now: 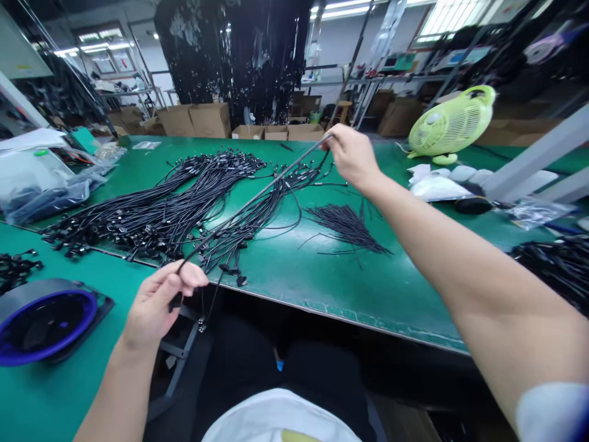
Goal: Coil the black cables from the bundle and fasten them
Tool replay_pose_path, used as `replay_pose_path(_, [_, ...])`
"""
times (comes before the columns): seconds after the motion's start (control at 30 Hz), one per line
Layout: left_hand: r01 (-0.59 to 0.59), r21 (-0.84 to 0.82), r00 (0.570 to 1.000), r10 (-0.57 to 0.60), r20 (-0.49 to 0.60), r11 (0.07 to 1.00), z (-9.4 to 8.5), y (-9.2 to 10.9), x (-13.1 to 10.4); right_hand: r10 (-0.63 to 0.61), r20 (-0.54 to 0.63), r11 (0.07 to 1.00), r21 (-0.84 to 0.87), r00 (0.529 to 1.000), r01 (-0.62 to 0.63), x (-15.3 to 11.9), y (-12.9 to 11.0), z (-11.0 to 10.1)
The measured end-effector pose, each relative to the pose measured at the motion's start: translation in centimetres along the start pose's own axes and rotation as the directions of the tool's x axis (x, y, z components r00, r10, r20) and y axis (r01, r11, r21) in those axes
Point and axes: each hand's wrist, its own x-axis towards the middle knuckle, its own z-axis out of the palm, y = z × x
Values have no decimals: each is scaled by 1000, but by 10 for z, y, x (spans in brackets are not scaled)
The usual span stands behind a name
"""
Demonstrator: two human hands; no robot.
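Note:
A thin black cable (257, 195) is stretched on a slant above the green table, held at both ends. My left hand (154, 301) is closed around its lower end, near the front edge. Farther out, my right hand (352, 153) pinches the upper end, raised over the table. Below the stretched cable lies a loose bunch of black cables (271, 202) with small connectors. Left of it is a larger pile of similar cables (184, 202). A bundle of short black strips, perhaps cable ties (345, 226), rests below my right hand. Palm and fingers hide the cable's ends.
A green fan (453, 123) stands at the back right, with white packets (439, 184) before it. On the left are a round purple-rimmed dish (50, 322) and clear plastic bags (50, 190). Cardboard boxes (209, 120) stand behind the table. A grey post (543, 150) slants in at right.

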Motion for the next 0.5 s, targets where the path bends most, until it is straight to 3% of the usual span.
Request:
replay_pose_path(0.07, [-10,-48,993,4,-116,999,-11,2,-3,19,29,995,-101,999,-16,0,11,-11])
replay_pose_path(0.17, [116,-38,962,-122,-243,993,-21,-1,-6,21,211,941,-333,977,52,-22,15,-21])
replay_pose_path(0.27, [212,126,953,-176,-246,969,-4,-12,-8,-100,440,917,-308,892,254,-80,-24,-28])
replay_pose_path(0.33, [149,313,984,-109,-142,938,21,-24,-7,-289,605,910,-67,742,409,-127,-68,-38])
replay_pose_path(0.37, [87,396,996,-73,-50,914,35,-31,-6,-385,626,893,66,678,446,-146,-90,-45])
replay_pose_path(0.4, [30,449,996,-65,62,893,50,-38,-6,-445,623,876,152,644,458,-161,-109,-51])
replay_pose_path(0.43, [7,466,978,-103,180,885,64,-44,-6,-477,605,866,202,638,457,-170,-125,-57])
replay_pose_path(0.5, [105,419,907,-260,333,902,84,-53,-9,-447,569,889,197,691,413,-171,-138,-61])
